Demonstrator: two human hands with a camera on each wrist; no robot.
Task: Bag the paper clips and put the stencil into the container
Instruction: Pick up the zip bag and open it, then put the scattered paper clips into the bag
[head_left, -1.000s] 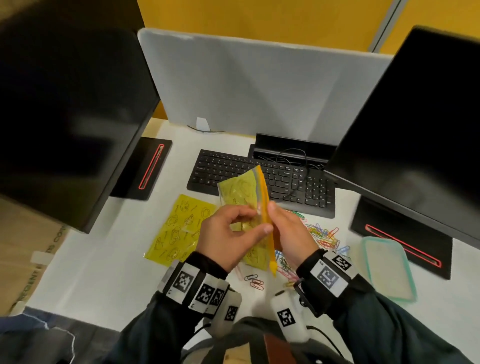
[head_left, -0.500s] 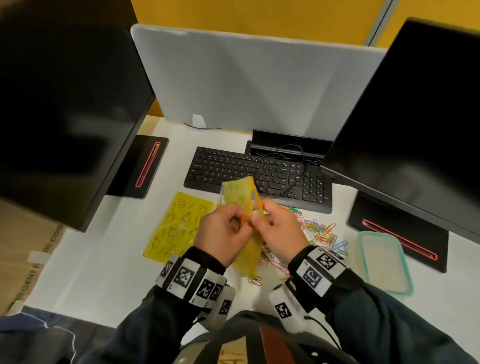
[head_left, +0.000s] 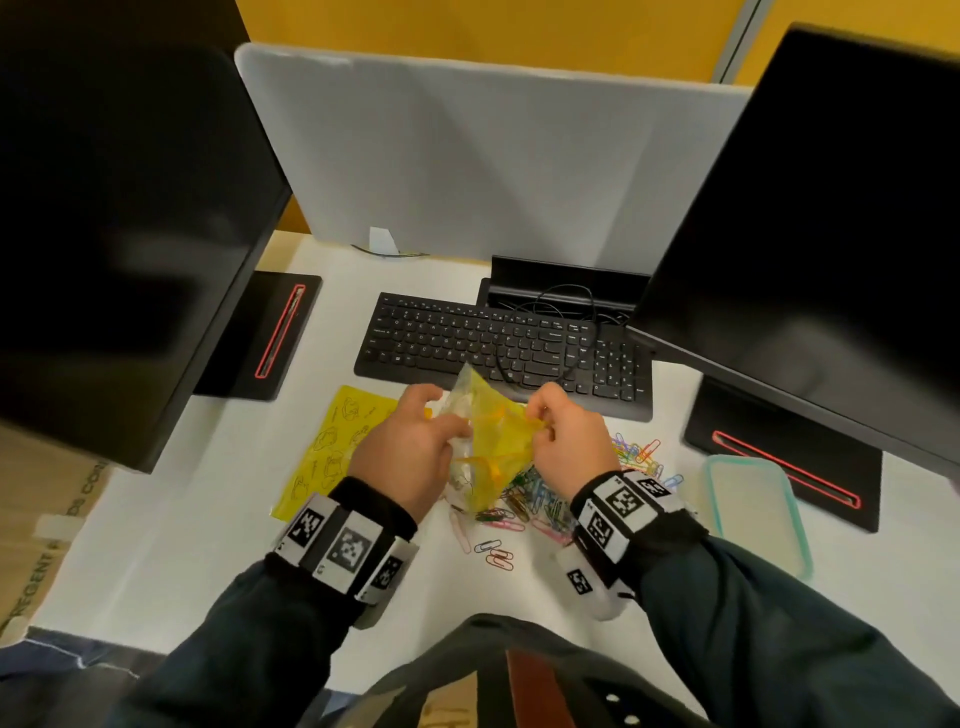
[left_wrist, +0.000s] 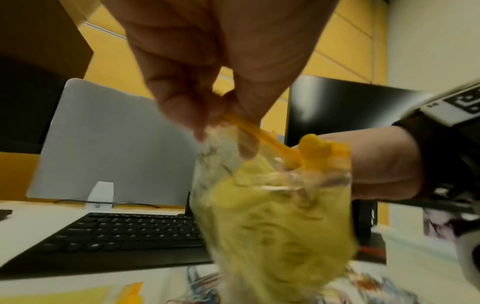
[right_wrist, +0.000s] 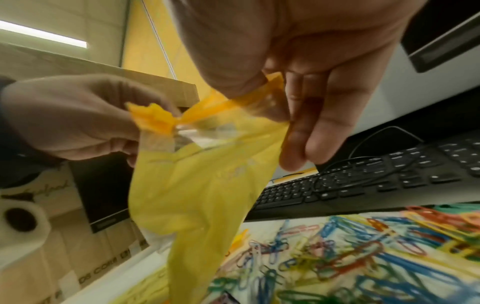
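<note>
Head: both hands, left hand (head_left: 410, 457) & right hand (head_left: 571, 441), pinch zip bag (head_left: 493, 457) mouth apart; paper clips (head_left: 540, 499) loose on counter below fingers, stencil (head_left: 332, 447) left, container (head_left: 753, 509) right, nothing bagged yet. L wrist: fingers (left_wrist: 182, 107) clamped on orange zip strip (left_wrist: 249, 131). R wrist: fingers (right_wrist: 306, 115) clamped on the opposite lip.

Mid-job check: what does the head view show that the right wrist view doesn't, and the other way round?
Only the head view shows the yellow stencil flat on the desk left of the hands, the teal-rimmed container at the right, and both monitors.

Only the right wrist view shows, close up, the right hand pinching the bag's orange zip strip, and the orange slider near the left hand.

Both show the yellow bag held between the hands, loose paper clips on the desk, and the keyboard.
</note>
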